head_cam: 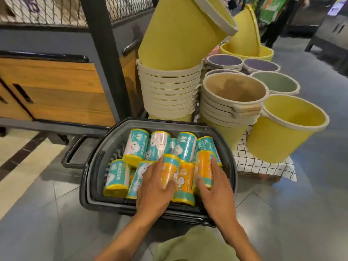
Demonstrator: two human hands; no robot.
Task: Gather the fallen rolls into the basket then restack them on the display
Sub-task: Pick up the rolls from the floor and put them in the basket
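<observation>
Rolls (pixel 135 147) lie packed in the basket (pixel 88 172) on the floor, at 6 o'clock in view. The left grip (pixel 153 191) clasps one orange roll (pixel 170 166). The right grip (pixel 212 187) clasps a second orange roll (pixel 204 166) at its 3 o'clock. Expect light, soft, film-wrapped cylinders, probably slippery. Take hold across the mid-body, thumb opposing fingers. Lower layers are hidden, label print is blurred, and the display cannot be identified.

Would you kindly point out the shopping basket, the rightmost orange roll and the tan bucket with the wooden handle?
shopping basket (pixel 160 122): head view, far rim.
rightmost orange roll (pixel 204 163): head view, middle of its wrapper.
tan bucket (pixel 235 90): head view, inside wall.
</observation>
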